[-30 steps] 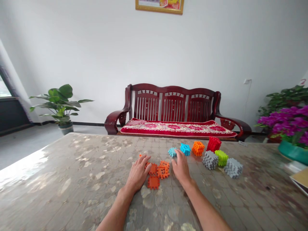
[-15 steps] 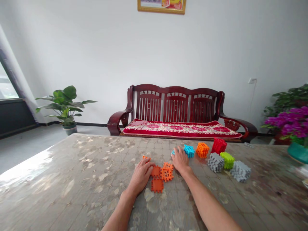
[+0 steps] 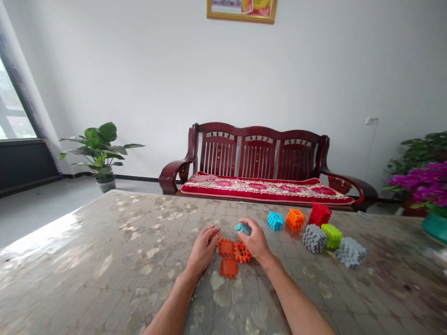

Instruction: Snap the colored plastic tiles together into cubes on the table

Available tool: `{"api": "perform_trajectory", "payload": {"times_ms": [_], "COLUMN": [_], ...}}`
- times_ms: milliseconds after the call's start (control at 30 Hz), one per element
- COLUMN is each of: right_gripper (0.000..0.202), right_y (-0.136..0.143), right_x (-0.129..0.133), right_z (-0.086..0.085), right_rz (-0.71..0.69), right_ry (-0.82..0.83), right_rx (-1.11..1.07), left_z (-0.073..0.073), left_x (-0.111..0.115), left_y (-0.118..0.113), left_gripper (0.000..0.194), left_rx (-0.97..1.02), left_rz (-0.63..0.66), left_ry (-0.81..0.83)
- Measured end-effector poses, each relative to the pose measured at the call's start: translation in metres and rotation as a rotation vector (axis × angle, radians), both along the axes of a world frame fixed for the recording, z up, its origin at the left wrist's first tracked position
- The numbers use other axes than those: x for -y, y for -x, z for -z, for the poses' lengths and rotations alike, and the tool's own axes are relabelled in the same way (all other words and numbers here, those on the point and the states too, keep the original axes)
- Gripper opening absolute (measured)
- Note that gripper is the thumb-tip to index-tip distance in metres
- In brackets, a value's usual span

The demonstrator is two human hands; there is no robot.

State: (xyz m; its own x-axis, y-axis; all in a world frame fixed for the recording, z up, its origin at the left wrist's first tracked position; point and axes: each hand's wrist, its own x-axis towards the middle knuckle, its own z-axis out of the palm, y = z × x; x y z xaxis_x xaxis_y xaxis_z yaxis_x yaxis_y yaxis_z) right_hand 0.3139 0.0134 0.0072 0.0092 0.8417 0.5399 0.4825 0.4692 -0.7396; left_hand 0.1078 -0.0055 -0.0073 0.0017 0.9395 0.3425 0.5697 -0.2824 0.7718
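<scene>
Several orange puzzle tiles with notched edges lie joined on the table; a plain orange tile point(image 3: 228, 268) is nearest me and a windowed orange tile point(image 3: 242, 251) is at the right. My left hand point(image 3: 201, 247) rests at their left side, its fingers closed on another orange tile point(image 3: 215, 231), mostly hidden by the fingertips. Just above the joined tiles, my right hand point(image 3: 257, 243) pinches a blue puzzle piece point(image 3: 242, 228) between thumb and fingers. That piece is blurred and partly covered by the hand.
To the right stand stacks of notched tiles: blue point(image 3: 275, 221), orange point(image 3: 295, 220), red point(image 3: 319, 214), lime green point(image 3: 331, 236) and two grey, one a grey stack point(image 3: 351, 252). A wooden bench point(image 3: 258, 153) is behind the patterned table point(image 3: 115, 260).
My right hand has moved left and nearer me, from beside the blue stack to over the orange tiles, bringing the blue piece along. My left hand stays almost in place. The view has shifted slightly.
</scene>
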Motion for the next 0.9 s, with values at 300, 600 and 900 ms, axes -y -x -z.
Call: {"api": "perform_trajectory", "payload": {"times_ms": [300, 600, 900], "right_gripper": [0.037, 0.039, 0.040], "right_y": [0.037, 0.002, -0.026], "right_x": [0.013, 0.010, 0.005], "right_z": [-0.009, -0.007, -0.005], "right_rz": [-0.148, -0.154, 0.025], "right_ry": [-0.020, 0.086, 0.097], "right_rx": [-0.092, -0.142, -0.064], "left_z": [0.004, -0.004, -0.008], "left_x": [-0.002, 0.005, 0.012], "left_y": [0.001, -0.003, -0.006], "left_gripper": [0.036, 0.045, 0.045], "left_rx": [0.086, -0.098, -0.331], "left_rz": [-0.053, 0.052, 0.052], "left_ry": [-0.051, -0.005, 0.062]}}
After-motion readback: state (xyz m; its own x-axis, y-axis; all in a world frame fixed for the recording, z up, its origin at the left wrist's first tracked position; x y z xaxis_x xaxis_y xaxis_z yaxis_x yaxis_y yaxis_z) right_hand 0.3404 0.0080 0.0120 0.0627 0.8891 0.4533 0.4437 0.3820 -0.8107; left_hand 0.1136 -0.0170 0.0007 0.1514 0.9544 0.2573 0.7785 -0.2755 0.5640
